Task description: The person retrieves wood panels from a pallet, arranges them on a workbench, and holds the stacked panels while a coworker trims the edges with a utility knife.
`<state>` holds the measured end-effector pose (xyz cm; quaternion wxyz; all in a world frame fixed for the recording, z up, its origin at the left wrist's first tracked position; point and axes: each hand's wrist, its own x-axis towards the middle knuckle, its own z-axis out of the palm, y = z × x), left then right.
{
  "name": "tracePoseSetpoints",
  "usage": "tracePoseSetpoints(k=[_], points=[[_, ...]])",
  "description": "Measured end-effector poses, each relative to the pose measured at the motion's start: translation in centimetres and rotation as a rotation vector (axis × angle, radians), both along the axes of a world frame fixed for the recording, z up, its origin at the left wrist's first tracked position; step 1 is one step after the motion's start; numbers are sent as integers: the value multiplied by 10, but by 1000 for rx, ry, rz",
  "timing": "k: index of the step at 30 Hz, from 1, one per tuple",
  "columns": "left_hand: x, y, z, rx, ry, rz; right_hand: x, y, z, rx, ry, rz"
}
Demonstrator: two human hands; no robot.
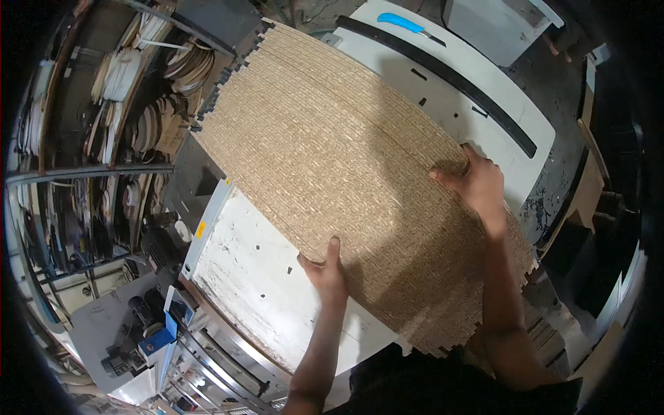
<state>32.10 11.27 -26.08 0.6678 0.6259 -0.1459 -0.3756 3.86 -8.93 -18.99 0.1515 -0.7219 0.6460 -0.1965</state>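
A big bundle of wood strips point(325, 166) is over the middle of the white table point(252, 290), set on a slant from the top left down to the bottom right, close to the person's body. The strips are light brown and speckled, and they sit tight side by side. Their ends do not line up, so both short sides look jagged, and the far top left end has dark tips. The left hand point(326, 273) holds the near long side of the bundle, with its thumb on top and its other fingers mostly hidden at the edge. The right hand point(479, 185) grips the other long side, with its thumb pressed on the top and its fingers at the edge. I cannot tell if the bundle is resting on the table or lifted a little. Past the bundle, on the far part of the table, a long black bar point(443, 84) lies near a blue knife point(401, 23). Tiny black bits point(418, 74) lie around on the white top. Off to the left, tall shelves point(107, 166) are full of rolls and curvy strips point(121, 75)
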Motion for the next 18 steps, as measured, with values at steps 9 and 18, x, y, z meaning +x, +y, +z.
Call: tracePoseSetpoints(k=[9,18], points=[[-2,-10,-43,-18,-72,45,-11,-12,-43,-157,180,0],[-10,-37,-64,100,-470,155,-15,-33,-54,22,99,17]])
